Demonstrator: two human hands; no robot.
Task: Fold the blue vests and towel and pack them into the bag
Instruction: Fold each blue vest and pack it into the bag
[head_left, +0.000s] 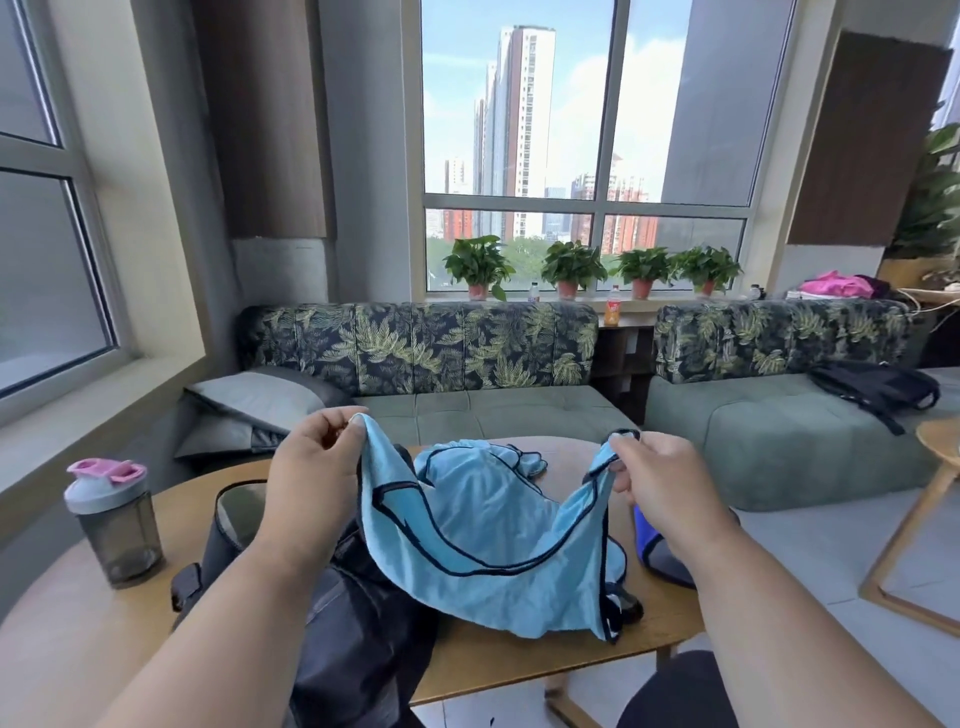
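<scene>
Pinching a light blue vest (483, 540) by its straps, left hand (311, 467) and right hand (660, 478) were raised apart above the counter (519, 660).

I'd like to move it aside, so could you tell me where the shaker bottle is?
In the head view, the shaker bottle stands upright at the table's left edge, left of the dark bag.

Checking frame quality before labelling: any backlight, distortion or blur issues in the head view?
Head view: strong daylight through the large window backlights the room, yet the light blue vest with dark trim on the wooden table is evenly lit; wide-angle bending curves the window frames and table rim; left hand and right hand are sharp, with no motion blur.
</scene>
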